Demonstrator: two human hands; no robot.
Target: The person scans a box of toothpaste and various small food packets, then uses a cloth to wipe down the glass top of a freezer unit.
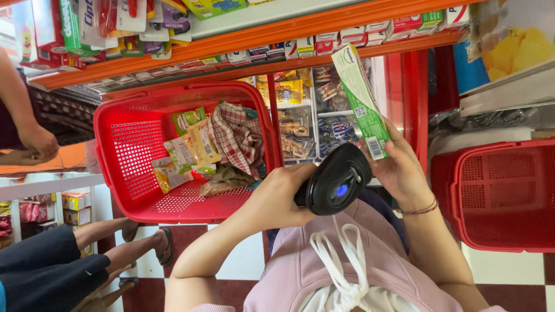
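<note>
My left hand (272, 199) grips a black handheld barcode scanner (334, 182) whose window glows blue. My right hand (400, 171) holds a long green and white carton (361, 98) by its lower end, with the barcode end just above the scanner. A red plastic basket (115, 136) sits to the left of my hands. It contains snack packets (185, 153) and a red checked cloth (236, 136).
A second red basket (503, 196) stands at the right. Orange shelves (277, 32) lined with small boxes run across the top. Another person's hand (37, 141) rests at the far left, and sandalled feet (165, 245) show on the checkered floor.
</note>
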